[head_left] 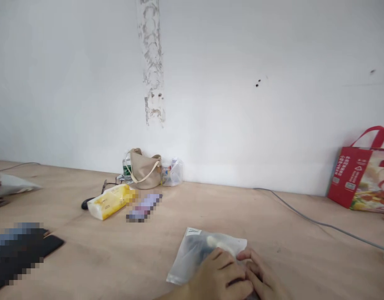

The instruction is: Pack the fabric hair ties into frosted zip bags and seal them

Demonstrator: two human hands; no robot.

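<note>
A frosted plastic bag (187, 254) lies on the table at the bottom centre, with a small printed label (194, 231) at its far left corner. Something dark and something whitish show dimly through the plastic. Across the bag's near right part, my left hand (224, 273) is closed, its fingers curled at the bag's edge. My right hand (260, 273) meets it from the right, fingers bent and gripping the same edge. The fingertips of both hands are partly hidden, as is the bag's near right corner.
On the wooden table (304, 258) lie a yellow tissue pack (112, 202), a pixelated phone-like item (144, 208) and dark flat items (19, 254). Against the wall stand a beige handbag (146, 168), a bottle (126, 168), a clear bag (174, 173) and a red carrier bag (351, 179). A grey cable (317, 221) runs right.
</note>
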